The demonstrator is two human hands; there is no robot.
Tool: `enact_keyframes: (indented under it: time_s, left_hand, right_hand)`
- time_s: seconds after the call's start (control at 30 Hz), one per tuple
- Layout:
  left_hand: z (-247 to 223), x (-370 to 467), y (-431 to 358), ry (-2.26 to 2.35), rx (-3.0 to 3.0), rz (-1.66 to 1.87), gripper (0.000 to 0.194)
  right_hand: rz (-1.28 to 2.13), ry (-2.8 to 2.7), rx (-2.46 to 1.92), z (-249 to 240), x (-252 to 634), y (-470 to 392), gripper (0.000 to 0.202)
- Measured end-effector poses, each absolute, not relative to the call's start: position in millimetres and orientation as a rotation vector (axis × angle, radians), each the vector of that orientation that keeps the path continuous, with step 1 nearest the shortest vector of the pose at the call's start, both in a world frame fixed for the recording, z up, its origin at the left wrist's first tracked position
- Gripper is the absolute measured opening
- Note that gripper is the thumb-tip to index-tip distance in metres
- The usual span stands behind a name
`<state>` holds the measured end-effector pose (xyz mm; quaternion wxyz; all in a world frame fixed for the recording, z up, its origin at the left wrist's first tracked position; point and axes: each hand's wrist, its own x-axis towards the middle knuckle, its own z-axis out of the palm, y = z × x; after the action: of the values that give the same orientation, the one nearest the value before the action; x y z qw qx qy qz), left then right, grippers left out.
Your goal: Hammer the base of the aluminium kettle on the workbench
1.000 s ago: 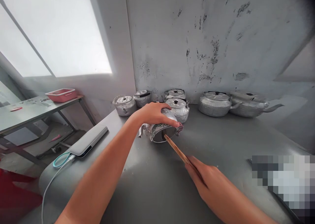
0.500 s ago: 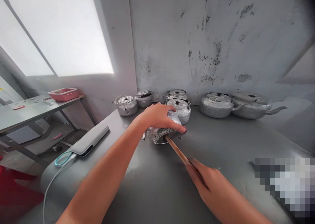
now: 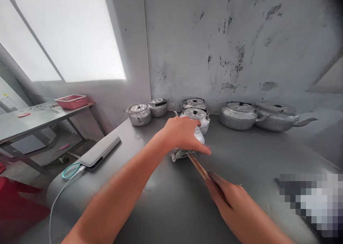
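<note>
My left hand [image 3: 183, 135] is wrapped over a silvery kettle [image 3: 198, 135], which lies tipped on the grey table with its open side toward me. A dark patterned cord or handle [image 3: 182, 153] runs along the kettle's near rim. My right hand [image 3: 223, 192] is closed round a thin wooden stick [image 3: 198, 166]. The far end of the stick meets the kettle's rim; its tip is hidden. Right behind my left hand stands another silvery kettle with a lid [image 3: 197, 116].
More kettles stand by the wall, at left [image 3: 139, 114] and right [image 3: 237, 116]. A grey power bank [image 3: 100, 152] with a cable lies on the table's left side. A pink basket [image 3: 71, 101] sits on another table. A red stool [image 3: 20, 201] is at lower left.
The kettle has tilted so less of its opening shows. My left hand has shifted slightly right and down with it. The whole view has moved a little.
</note>
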<state>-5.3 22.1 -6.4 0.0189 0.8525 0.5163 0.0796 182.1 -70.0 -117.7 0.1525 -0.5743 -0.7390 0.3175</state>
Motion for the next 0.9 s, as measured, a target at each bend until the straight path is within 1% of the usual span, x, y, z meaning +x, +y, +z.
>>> enact_keyframes:
  time_s: [0.17, 0.4, 0.53, 0.67, 0.9]
  left_hand:
    - [-9, 0, 19, 1.614, 2.693, 0.234, 0.092]
    - [-9, 1, 19, 1.619, 2.711, 0.243, 0.092]
    - [-9, 1, 18, 1.625, 2.712, 0.246, 0.091]
    - [-9, 2, 17, 1.628, 2.711, 0.243, 0.091]
    - [-9, 3, 18, 1.625, 2.724, 0.240, 0.091]
  right_hand:
    - [1.046, -2.109, -1.618, -118, 182, -72, 0.041]
    - [1.098, -2.045, -1.598, -118, 182, -69, 0.041]
    - [1.257, -1.896, -1.597, -109, 178, -72, 0.042]
    - [1.393, -1.780, -1.620, -101, 173, -73, 0.038]
    - [1.405, -1.718, -1.583, -109, 176, -75, 0.041]
